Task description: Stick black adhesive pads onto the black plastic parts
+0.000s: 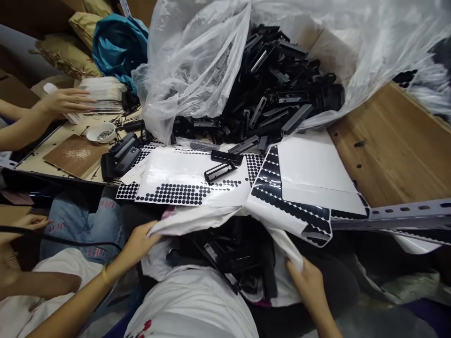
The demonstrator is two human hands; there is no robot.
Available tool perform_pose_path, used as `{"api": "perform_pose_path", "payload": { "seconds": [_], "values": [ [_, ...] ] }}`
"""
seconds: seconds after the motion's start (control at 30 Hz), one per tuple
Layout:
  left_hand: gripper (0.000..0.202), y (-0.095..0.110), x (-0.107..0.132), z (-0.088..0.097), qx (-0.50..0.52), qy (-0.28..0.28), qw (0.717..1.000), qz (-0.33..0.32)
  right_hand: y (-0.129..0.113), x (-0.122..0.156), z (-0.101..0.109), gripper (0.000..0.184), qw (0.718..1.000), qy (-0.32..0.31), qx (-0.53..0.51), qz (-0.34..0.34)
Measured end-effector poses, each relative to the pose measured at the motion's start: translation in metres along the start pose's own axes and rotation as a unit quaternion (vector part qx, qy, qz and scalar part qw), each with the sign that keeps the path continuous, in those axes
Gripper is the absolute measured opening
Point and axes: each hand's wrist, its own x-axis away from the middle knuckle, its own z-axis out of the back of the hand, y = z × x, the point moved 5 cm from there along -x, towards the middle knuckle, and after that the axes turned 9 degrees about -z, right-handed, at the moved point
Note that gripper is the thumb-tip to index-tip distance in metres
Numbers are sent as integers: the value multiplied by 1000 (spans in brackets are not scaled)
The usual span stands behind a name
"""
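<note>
The person's left hand (141,240) holds one side of the rim of a white bag (202,221), and its grip is pinching the edge. The right hand (307,279) holds the opposite side of this rim, and there also the grip is pinching the edge between thumb and fingers. The two hands are well apart, and the mouth of the bag is open between them. The bag is at the person's lap, just below the front edge of the surface (398,155). Inside it lie many black parts (229,253), some with a grey face; they overlap, so I cannot tell how many.

On the surface, in front of the hands, there are white sheets (197,164) with rows of black dots. Two black cases (219,172) rest on the sheets, near each other. Behind them, a large clear bag (197,61) lies open, with a big heap of black pieces (282,89) coming out of its mouth.

To the left, a white bowl (92,135) contains small shiny bits, and beside it a brown board (58,156) carries pale grains. Near a white stack (105,94) is the hand of a co-worker (68,101).
</note>
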Motion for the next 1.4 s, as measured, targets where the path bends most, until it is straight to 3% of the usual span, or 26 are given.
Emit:
{"api": "perform_pose_path", "payload": {
  "seconds": [0.07, 0.2, 0.3, 0.4, 0.47, 0.57, 0.67, 0.73, 0.83, 0.93, 1.03, 1.1, 1.13, 1.2, 1.3, 1.4],
  "values": [
    [23, -3, -29, 1, -30, 26, 998, 50, -4, -27, -3, 30, 999, 39, 26, -21],
    [29, -7, -71, -5, -3, 8, 998, 68, -20, -79, -10, 25, 997, 76, -10, -26],
    [38, -14, -68, -4, 69, -22, 994, 80, -16, -91, -7, 36, 993, 104, -30, -49],
    [43, -29, -55, -1, 232, 56, 957, 165, -4, -77, -4, 50, 989, 120, -43, -73],
    [44, -34, -49, -2, 304, 125, 924, 197, 2, -59, -6, 50, 990, 80, -62, -100],
    [42, -32, -40, -10, 325, 154, 913, 192, 4, -24, -17, 52, 971, -75, -129, -188],
    [44, -29, -21, -27, 337, 127, 905, 228, -12, 8, -30, 47, 917, -213, -214, -259],
    [48, -27, -8, -41, 330, 78, 905, 256, -32, 17, -34, 45, 897, -245, -272, -249],
    [45, -24, 4, -47, 294, 40, 919, 260, -51, 20, -27, 45, 899, -207, -319, -219],
    [38, -28, 14, -33, 248, 19, 931, 266, -42, 23, -4, 45, 917, -132, -304, -223],
    [40, -31, 27, -18, 191, -92, 940, 266, -27, 29, 18, 34, 948, -126, -201, -211],
    [44, -28, 34, -9, 84, -159, 951, 252, -24, 31, 29, 25, 969, -140, -79, -189],
    [45, -24, 34, -5, 5, -162, 959, 233, -26, 31, 35, 24, 974, -136, -8, -179],
    [46, -7, 24, 4, -156, -102, 970, 157, -37, 27, 46, 24, 975, -94, 116, -162],
    [51, 26, -1, 8, -302, 31, 952, 37, -64, 16, 55, 28, 976, -14, 197, -94],
    [49, 25, -29, 7, -342, 59, 936, 53, -85, 7, 45, 28, 977, -13, 215, -8]
  ]
}}
